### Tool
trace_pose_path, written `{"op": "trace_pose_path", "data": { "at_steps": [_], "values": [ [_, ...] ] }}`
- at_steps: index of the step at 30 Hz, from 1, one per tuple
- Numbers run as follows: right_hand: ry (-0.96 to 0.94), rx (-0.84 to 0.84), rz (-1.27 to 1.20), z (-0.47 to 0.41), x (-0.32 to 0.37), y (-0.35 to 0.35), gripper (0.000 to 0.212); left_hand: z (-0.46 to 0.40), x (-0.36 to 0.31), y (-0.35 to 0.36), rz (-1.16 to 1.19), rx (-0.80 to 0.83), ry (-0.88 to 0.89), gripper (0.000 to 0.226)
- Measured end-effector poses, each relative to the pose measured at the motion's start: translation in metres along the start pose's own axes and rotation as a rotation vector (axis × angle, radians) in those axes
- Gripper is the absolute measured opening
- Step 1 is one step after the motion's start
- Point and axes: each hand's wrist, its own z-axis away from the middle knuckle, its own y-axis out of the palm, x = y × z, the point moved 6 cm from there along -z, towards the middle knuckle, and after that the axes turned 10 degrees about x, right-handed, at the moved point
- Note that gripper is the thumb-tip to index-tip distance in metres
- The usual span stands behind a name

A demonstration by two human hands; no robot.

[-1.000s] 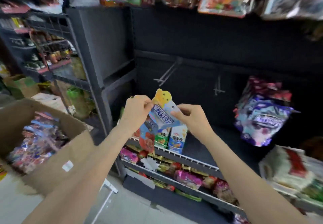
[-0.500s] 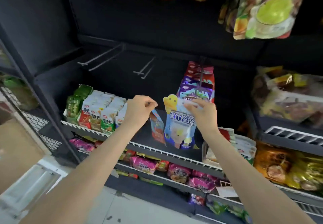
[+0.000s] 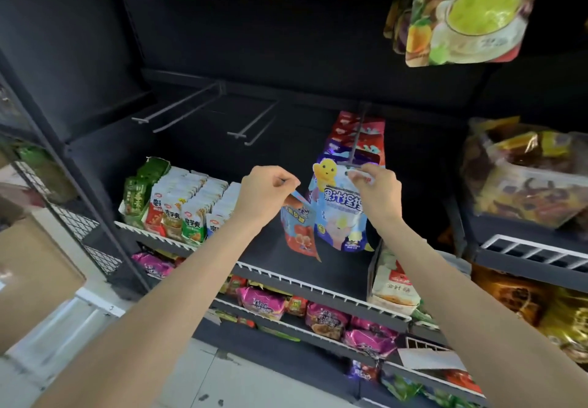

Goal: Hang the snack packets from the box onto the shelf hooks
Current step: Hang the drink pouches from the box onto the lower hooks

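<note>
Nearest to me the two forearms reach up and forward toward the dark shelf bay. The left hand [image 3: 265, 192] is curled, its thumb and forefinger pinching the top edge of a red-and-blue snack packet [image 3: 300, 229], which dangles straight down below those fingers. Just to the right of it, the right hand [image 3: 375, 186] pinches the upper corner of a pale blue packet with a yellow cartoon figure [image 3: 339, 213]; this one also hangs long axis vertical, its body below and slightly left of the fingertips.

The thing to watch is the loaded hook [image 3: 356, 140]: its front end sits just above the right fingertips, all but touching the blue packet's top edge, and the rod runs back and up, away from the hand, through the purple and red packets [image 3: 356, 135] already hung on it. The right hand is plainly the nearer one. Whether the hang hole has caught the tip I cannot tell.

Farther left and back, two bare hooks [image 3: 203, 110] jut out, well apart from either hand.
</note>
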Motion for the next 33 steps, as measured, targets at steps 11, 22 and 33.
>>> {"op": "trace_pose_path", "data": {
  "at_steps": [11, 22, 33],
  "values": [
    [-0.032, 0.04, 0.077, -0.007, -0.008, 0.007, 0.021, -0.006, -0.003, 0.016, -0.041, 0.036, -0.027, 0.011],
    [-0.096, -0.061, 0.348, -0.022, -0.003, 0.006, 0.02, -0.015, -0.008, 0.02, -0.092, 0.039, -0.044, 0.011],
    [-0.21, 0.27, -0.122, 0.041, 0.001, 0.013, 0.022, -0.027, -0.005, 0.054, 0.084, 0.072, -0.118, 0.011]
  ]
}}
